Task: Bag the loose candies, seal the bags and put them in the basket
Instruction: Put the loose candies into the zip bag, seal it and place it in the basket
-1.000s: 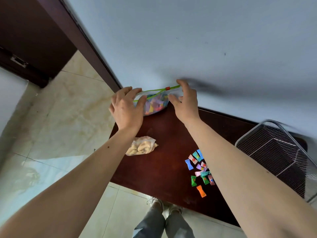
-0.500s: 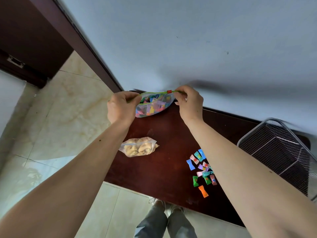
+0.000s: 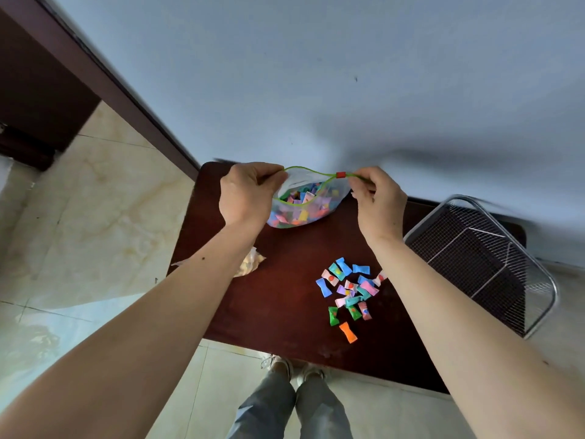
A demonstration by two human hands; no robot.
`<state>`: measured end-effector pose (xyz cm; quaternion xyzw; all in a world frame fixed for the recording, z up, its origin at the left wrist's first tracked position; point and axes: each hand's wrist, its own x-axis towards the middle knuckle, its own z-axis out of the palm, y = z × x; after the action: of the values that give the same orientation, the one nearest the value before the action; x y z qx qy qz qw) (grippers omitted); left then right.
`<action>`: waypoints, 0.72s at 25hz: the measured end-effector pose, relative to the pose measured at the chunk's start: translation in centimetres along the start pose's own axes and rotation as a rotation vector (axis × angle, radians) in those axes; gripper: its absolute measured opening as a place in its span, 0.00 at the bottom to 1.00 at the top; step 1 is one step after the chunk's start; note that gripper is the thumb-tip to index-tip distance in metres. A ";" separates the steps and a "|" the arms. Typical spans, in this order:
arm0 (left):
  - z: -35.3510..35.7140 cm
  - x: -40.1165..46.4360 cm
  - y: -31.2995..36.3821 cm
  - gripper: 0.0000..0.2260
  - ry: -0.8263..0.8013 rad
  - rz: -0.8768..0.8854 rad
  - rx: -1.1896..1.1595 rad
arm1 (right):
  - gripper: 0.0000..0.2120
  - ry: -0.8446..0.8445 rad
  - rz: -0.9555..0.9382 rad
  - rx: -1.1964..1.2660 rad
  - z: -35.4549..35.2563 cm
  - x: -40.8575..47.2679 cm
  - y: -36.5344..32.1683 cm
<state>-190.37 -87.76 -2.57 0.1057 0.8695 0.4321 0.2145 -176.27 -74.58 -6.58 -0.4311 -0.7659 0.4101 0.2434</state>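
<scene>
Both hands pinch the bag (image 3: 304,205) near the table's (image 3: 285,305) far edge: left hand (image 3: 245,194) on one rim end, right hand (image 3: 378,201) by the slider (image 3: 340,175). The mouth gapes; tilting could spill candies. Loose candies (image 3: 348,293) lie mid-table, the basket (image 3: 481,258) at the right edge.

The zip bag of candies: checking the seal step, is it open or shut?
Open. The zip bag's green lips bow apart between the left hand and right hand; the red slider sits near the right.

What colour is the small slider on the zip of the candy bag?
Red. The slider sits on the green zip, near the right hand, in the head view.
</scene>
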 end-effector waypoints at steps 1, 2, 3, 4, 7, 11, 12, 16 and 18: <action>0.9 -0.5 0.3 0.06 -0.016 0.013 -0.001 | 0.05 0.016 0.014 -0.003 -0.9 -0.2 0.7; 1.8 -1.0 0.5 0.06 -0.033 0.023 -0.007 | 0.06 0.033 0.030 -0.006 -1.8 -0.4 1.4; 2.7 -1.5 0.6 0.06 -0.050 0.030 -0.019 | 0.06 0.048 0.042 -0.004 -2.5 -0.6 1.9; 3.4 -1.9 0.6 0.06 -0.068 0.034 -0.033 | 0.06 0.059 0.053 -0.006 -3.1 -0.8 2.4; 5.1 -3.2 -0.1 0.07 -0.116 0.030 -0.063 | 0.06 0.056 0.080 -0.048 -4.4 -1.5 3.9; 5.8 -4.2 -0.8 0.09 -0.112 0.036 -0.081 | 0.08 0.017 0.095 -0.049 -4.9 -2.1 5.1; 5.7 -4.4 -0.9 0.10 -0.102 0.032 -0.083 | 0.10 0.010 0.091 -0.040 -4.9 -2.2 5.2; 4.5 -5.5 -1.4 0.11 -0.054 -0.032 -0.081 | 0.13 0.008 0.046 -0.034 -4.8 -2.5 5.2; 4.0 -6.1 -1.8 0.11 -0.036 -0.071 -0.082 | 0.14 0.008 0.035 -0.032 -4.9 -2.6 5.2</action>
<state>-183.09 -88.26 -4.42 0.0738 0.8504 0.4574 0.2493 -169.01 -73.30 -8.32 -0.4501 -0.7637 0.4003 0.2324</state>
